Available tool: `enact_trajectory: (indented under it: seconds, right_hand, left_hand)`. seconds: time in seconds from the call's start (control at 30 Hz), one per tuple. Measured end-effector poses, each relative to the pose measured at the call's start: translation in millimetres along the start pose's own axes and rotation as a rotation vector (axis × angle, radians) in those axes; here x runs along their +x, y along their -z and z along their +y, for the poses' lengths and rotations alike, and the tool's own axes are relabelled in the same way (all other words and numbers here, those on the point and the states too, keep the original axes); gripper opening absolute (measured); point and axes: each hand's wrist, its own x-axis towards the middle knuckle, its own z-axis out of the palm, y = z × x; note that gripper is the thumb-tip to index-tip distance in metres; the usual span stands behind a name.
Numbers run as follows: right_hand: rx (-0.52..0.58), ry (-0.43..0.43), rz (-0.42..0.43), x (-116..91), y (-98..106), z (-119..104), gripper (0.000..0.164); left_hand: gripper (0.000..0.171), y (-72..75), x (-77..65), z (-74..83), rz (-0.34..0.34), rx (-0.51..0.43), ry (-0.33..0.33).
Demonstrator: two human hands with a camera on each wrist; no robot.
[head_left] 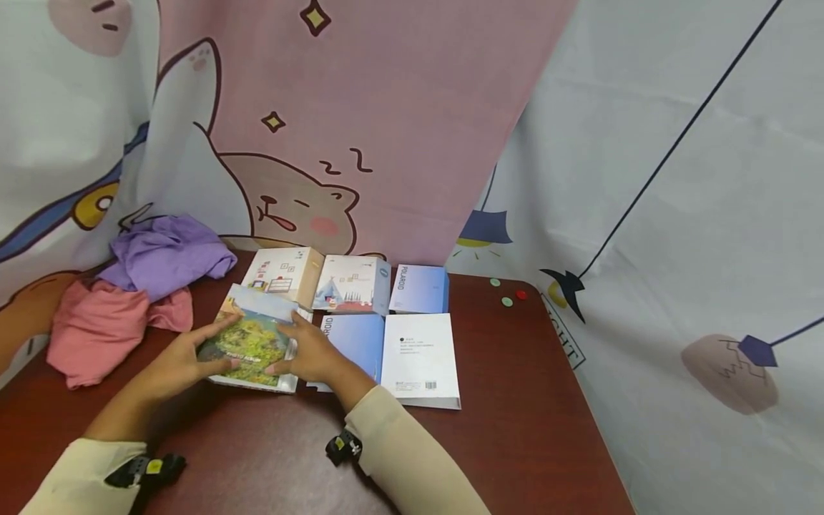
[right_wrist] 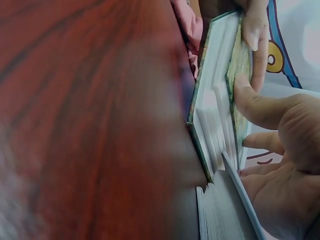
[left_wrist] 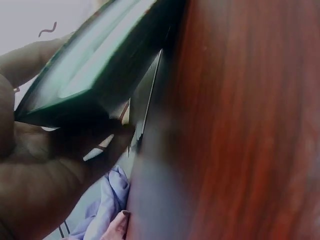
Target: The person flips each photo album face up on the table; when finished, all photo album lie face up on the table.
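A photo album (head_left: 247, 350) with a green-and-yellow tree on its cover is gripped between both hands at the table's left. My left hand (head_left: 183, 361) holds its left side, thumb on the cover; in the left wrist view, fingers show above and below its dark green edge (left_wrist: 95, 80). On the right side, my right hand (head_left: 315, 350) grips it with the thumb lying on the cover, as the right wrist view shows too. White pages (right_wrist: 215, 110) face that camera. The album overlaps a white illustrated album (head_left: 290, 268) behind it and lies beside a blue Polaroid album (head_left: 357, 340).
Another illustrated album (head_left: 354, 282) and a small blue Polaroid album (head_left: 418, 290) form the back row. A white album (head_left: 421, 357) lies in front. Purple cloth (head_left: 170, 254) and pink cloth (head_left: 99, 325) are heaped at left. Small red (head_left: 521, 295) and green discs (head_left: 507, 302) lie back right.
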Motion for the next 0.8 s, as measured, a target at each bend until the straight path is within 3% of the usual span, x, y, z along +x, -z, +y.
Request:
enact_trajectory:
  seconds: [0.17, 0.4, 0.53, 0.8]
  right_hand:
    - [-0.037, -0.001, -0.019, -1.1, -3.0, -0.7, 0.087]
    - [-0.139, 0.062, -0.039, 0.0, -4.7, 1.4, 0.084]
    - [-0.192, 0.096, -0.046, -0.3, -5.3, 1.4, 0.083]
    - [-0.216, 0.112, -0.045, -1.3, -4.6, 0.2, 0.084]
  left_hand:
    - [0.085, 2.3, -1.5, -7.7, -0.011, 0.049, -0.001]
    - [0.091, 4.6, 0.4, -16.0, -0.089, 0.04, 0.082]
    - [0.092, 4.0, 0.3, -19.4, -0.097, 0.073, 0.103]
    - [0.088, 2.5, -4.2, -24.6, -0.024, 0.201, -0.04]
